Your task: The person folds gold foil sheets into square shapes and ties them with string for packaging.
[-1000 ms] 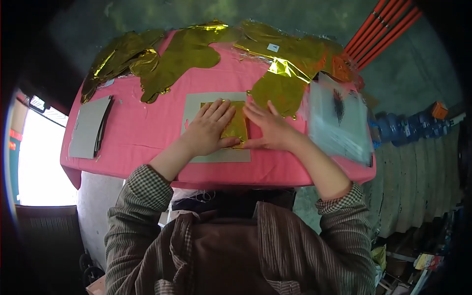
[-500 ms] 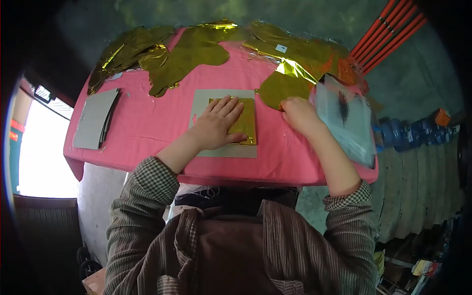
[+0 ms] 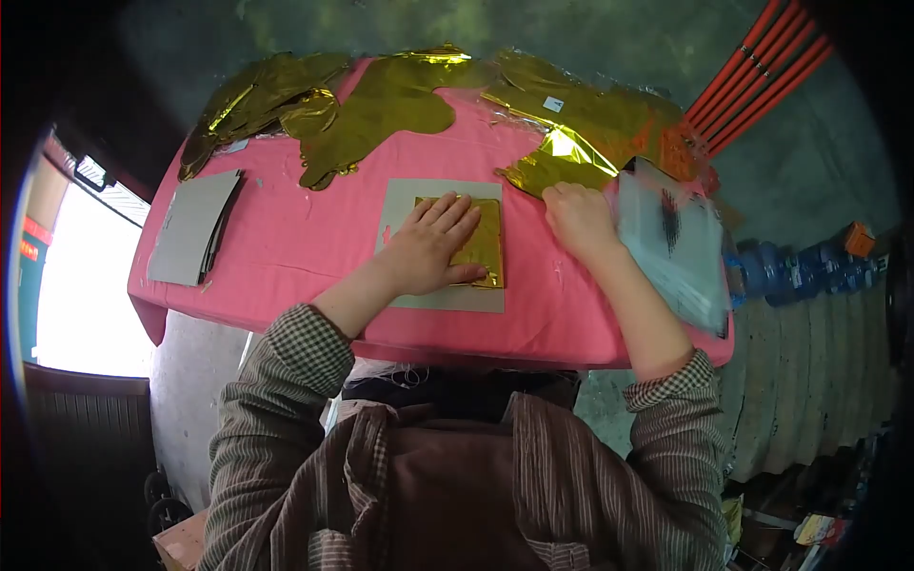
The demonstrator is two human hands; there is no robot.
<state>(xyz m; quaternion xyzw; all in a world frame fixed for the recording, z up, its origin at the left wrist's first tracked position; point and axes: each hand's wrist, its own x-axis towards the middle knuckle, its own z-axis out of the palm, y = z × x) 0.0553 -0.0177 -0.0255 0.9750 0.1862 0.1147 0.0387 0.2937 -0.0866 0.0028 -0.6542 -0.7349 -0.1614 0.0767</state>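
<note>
My left hand (image 3: 428, 249) lies flat, fingers spread, on a folded gold foil piece (image 3: 487, 238). That foil rests on a grey card (image 3: 447, 301) on the pink-covered table (image 3: 286, 238). Farther right, my right hand (image 3: 579, 221) is closed at the near edge of a gold foil sheet (image 3: 552, 171), its fingertips pinching the foil's edge. Close beside that hand lies a stack of clear plastic bags (image 3: 666, 252) with a dark print.
Grey cards (image 3: 195, 228) are stacked at the table's left. More gold foil (image 3: 381, 109) covers the far edge. Red poles (image 3: 757, 71) stand beyond the far right corner; blue plastic bottles (image 3: 804, 271) are on the floor to the right.
The near part of the gold foil at my right hand has bunched up and shrunk away from the table's middle. My left hand remains on the folded foil. The view has shifted slightly.
</note>
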